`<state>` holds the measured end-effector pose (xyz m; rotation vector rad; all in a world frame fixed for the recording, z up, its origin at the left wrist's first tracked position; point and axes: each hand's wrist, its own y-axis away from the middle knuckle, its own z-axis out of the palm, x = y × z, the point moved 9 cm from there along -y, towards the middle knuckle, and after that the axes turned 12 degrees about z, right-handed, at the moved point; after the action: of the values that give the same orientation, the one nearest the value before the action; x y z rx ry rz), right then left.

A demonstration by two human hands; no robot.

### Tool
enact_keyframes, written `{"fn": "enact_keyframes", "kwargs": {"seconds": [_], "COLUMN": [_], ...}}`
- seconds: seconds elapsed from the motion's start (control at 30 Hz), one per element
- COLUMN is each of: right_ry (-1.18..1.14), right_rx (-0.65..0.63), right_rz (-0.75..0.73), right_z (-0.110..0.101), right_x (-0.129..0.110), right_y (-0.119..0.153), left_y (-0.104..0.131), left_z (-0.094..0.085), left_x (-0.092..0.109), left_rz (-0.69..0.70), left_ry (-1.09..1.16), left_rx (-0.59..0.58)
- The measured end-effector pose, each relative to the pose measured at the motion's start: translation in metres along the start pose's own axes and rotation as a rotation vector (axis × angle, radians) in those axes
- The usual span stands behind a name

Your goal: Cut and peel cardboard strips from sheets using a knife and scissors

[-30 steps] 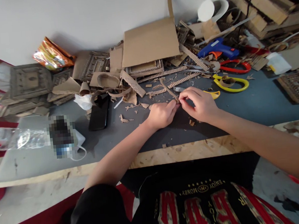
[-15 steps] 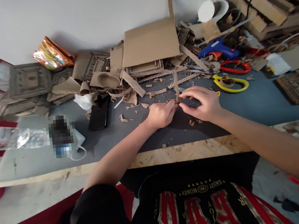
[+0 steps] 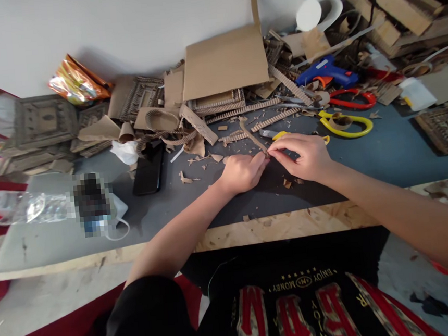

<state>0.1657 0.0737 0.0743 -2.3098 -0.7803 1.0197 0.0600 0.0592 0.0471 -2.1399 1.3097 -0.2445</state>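
Note:
A narrow cardboard strip (image 3: 253,136) slants up and to the left from between my fingers, above the grey work surface. My left hand (image 3: 244,172) is closed, its thumb and finger pinching the lower end of the strip. Against the same end, the fingertips of my right hand (image 3: 302,155) are pressed together. The fingertips partly hide the held end. Just beyond my right hand lies a yellow utility knife (image 3: 279,135) with its blade pointing left. Corrugated strips (image 3: 280,117) and small scraps lie beyond both hands.
Yellow-handled scissors (image 3: 348,126), red-handled scissors (image 3: 353,99) and a blue glue gun (image 3: 327,72) lie at the right. A black phone (image 3: 148,167) rests on the left. Cardboard sheets (image 3: 225,63) and framed cardboard pieces are piled along the wall. The table's front edge (image 3: 276,229) is near my body.
The cardboard strip has swung from upright to leaning left. My right fingertips have closed in against its lower end, and the utility knife shows more. My left hand has barely moved.

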Motion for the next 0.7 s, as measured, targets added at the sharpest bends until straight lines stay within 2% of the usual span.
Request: {"fn": "enact_keyframes", "kwargs": {"seconds": [0.33,0.7], "right_ry": [-0.07,-0.149], "right_rx": [-0.016,-0.064], "right_rz": [0.0,0.102], "right_z": [-0.003,-0.001], "right_x": [-0.007,0.005], "right_y": [-0.004,-0.005], "left_y": [-0.001,0.0], "left_z": [-0.002,-0.001], "left_x": [0.001,-0.001], "left_rz": [0.014,-0.002], "left_ry": [0.005,0.019], "left_rx": [0.025,0.006]}}
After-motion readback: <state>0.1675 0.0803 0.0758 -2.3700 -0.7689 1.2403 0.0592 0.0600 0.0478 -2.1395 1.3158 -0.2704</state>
